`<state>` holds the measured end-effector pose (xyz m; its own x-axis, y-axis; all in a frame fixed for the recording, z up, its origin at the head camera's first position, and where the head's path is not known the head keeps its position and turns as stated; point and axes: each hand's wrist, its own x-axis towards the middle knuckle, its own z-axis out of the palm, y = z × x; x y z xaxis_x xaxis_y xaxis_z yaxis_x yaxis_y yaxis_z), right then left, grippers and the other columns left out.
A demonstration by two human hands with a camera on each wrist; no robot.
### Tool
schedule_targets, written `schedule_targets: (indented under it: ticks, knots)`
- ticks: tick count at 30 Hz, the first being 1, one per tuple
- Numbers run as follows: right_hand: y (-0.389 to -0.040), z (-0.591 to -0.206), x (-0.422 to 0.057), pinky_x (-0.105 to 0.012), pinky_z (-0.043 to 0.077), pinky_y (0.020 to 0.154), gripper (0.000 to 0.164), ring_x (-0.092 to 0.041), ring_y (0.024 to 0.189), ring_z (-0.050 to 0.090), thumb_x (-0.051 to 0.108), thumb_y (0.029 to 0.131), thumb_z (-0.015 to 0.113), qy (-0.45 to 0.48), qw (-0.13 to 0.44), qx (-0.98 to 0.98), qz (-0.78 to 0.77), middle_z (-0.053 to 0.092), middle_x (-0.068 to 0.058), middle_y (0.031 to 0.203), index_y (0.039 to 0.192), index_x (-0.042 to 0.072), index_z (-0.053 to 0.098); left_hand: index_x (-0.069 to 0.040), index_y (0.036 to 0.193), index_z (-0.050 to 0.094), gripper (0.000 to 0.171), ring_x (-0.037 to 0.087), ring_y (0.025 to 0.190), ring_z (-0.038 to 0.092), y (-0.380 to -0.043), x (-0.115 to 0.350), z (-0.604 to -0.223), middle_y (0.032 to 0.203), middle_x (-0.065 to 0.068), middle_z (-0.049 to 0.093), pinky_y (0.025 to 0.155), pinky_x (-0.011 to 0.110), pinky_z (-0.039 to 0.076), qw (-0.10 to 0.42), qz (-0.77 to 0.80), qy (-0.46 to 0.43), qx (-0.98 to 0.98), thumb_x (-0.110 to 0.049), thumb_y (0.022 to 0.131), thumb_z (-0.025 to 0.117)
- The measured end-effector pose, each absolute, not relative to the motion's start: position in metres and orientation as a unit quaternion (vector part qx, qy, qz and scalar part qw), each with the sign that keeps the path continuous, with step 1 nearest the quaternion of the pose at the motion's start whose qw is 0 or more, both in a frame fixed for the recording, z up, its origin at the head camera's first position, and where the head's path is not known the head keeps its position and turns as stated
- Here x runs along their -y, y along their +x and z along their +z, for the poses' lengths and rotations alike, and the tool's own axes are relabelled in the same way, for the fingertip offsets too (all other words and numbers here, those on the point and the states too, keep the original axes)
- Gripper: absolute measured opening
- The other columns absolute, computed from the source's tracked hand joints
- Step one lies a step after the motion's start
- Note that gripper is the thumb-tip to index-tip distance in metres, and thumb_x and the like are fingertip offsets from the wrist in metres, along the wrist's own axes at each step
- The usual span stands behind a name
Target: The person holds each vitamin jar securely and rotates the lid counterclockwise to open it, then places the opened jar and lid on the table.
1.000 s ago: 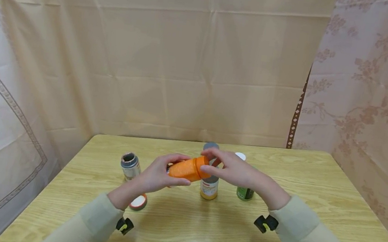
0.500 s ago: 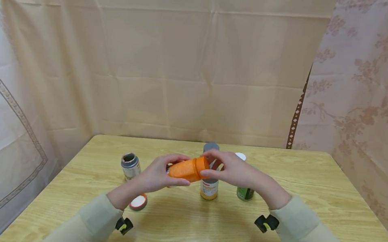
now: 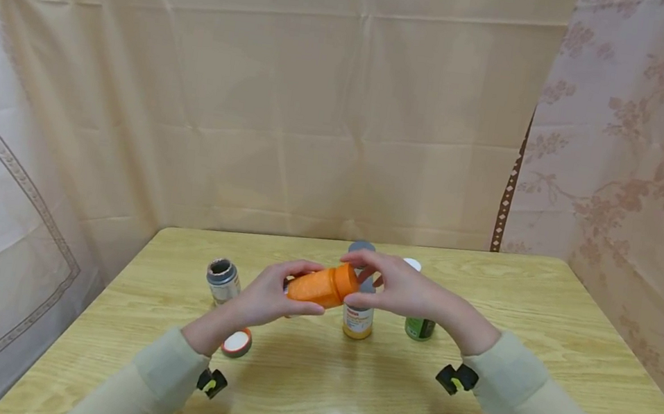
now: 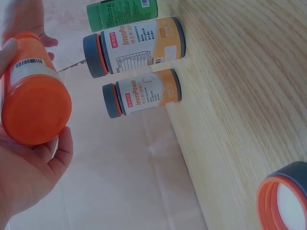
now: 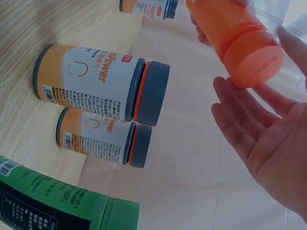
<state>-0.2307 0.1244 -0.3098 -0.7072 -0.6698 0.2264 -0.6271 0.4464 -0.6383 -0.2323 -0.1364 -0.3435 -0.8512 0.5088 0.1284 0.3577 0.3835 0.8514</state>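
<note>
My left hand (image 3: 260,299) grips an orange bottle (image 3: 311,288) by its lower body, above the table. The bottle lies tilted, its orange cap (image 5: 254,57) toward the right; a barcode label (image 4: 33,67) shows near its base. My right hand (image 3: 400,287) is at the cap, fingers loosely spread around it. In the right wrist view the fingertips (image 5: 220,86) are right by the cap's edge, and the thumb stands apart from it. Below the hands stands a grey-capped bottle (image 3: 357,322) with a white and yellow label. A similar bottle (image 5: 103,136) is behind it.
An uncapped bottle (image 3: 223,281) stands at the left, with a lid (image 3: 236,343) lying inside-up in front of it. To the right stands a green bottle (image 3: 419,328), partly behind the right wrist. A white cap (image 3: 412,264) shows behind the right hand. Curtains hang behind the table (image 3: 485,290).
The right hand's thumb and fingers have drawn back slightly from the cap, baring more of it. The left hand still holds the orange bottle in nearly the same place.
</note>
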Motion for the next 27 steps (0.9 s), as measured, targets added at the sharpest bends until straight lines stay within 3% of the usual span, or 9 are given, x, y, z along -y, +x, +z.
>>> schedule_targets:
  ticks: [6,10,16,20,27]
  knots:
    - [-0.2288,-0.3087,-0.1222,-0.034,0.051,0.080,0.050,-0.016,0.102,0.058,0.039,0.096,0.061,-0.351,0.031,-0.860,-0.368,0.059,-0.003,0.124,0.136,0.012,0.050,-0.017,0.131,0.058,0.059,0.028,0.086,0.059,-0.2306,0.1362,-0.3423,0.114,0.006,0.061,0.063,0.038,0.054,0.079,0.489,0.267,-0.826,-0.030,0.079,0.083]
    - [-0.2297,-0.3085,-0.1209,-0.035,0.051,0.081,0.047,-0.014,0.101,0.058,0.041,0.096,0.060,-0.339,0.027,-0.867,-0.364,0.061,0.000,0.121,0.135,0.015,0.051,-0.017,0.131,0.058,0.059,0.028,0.087,0.059,-0.2306,0.1367,-0.3417,0.114,0.006,0.060,0.064,0.037,0.054,0.079,0.488,0.268,-0.827,-0.030,0.079,0.083]
    - [-0.2332,-0.3100,-0.1203,-0.037,0.052,0.082,0.048,-0.016,0.099,0.060,0.042,0.097,0.057,-0.340,0.052,-0.866,-0.363,0.064,0.000,0.109,0.133,0.010,0.053,-0.016,0.131,0.058,0.058,0.028,0.088,0.058,-0.2309,0.1367,-0.3402,0.115,0.006,0.060,0.064,0.037,0.054,0.078,0.488,0.268,-0.827,-0.029,0.079,0.083]
    - [-0.2341,-0.3110,-0.1197,-0.034,0.052,0.080,0.047,-0.015,0.093,0.061,0.042,0.096,0.059,-0.339,0.074,-0.862,-0.369,0.064,0.002,0.102,0.129,0.009,0.056,-0.017,0.130,0.059,0.059,0.027,0.087,0.058,-0.2296,0.1363,-0.3391,0.114,0.006,0.060,0.063,0.037,0.054,0.080,0.489,0.262,-0.828,-0.028,0.078,0.083]
    - [-0.2331,-0.3096,-0.1208,-0.031,0.052,0.076,0.050,-0.014,0.092,0.059,0.034,0.092,0.067,-0.366,0.056,-0.859,-0.354,0.062,0.003,0.102,0.133,0.010,0.053,-0.016,0.130,0.059,0.059,0.027,0.084,0.059,-0.2296,0.1380,-0.3401,0.112,0.008,0.060,0.061,0.037,0.054,0.078,0.496,0.256,-0.826,-0.028,0.078,0.084]
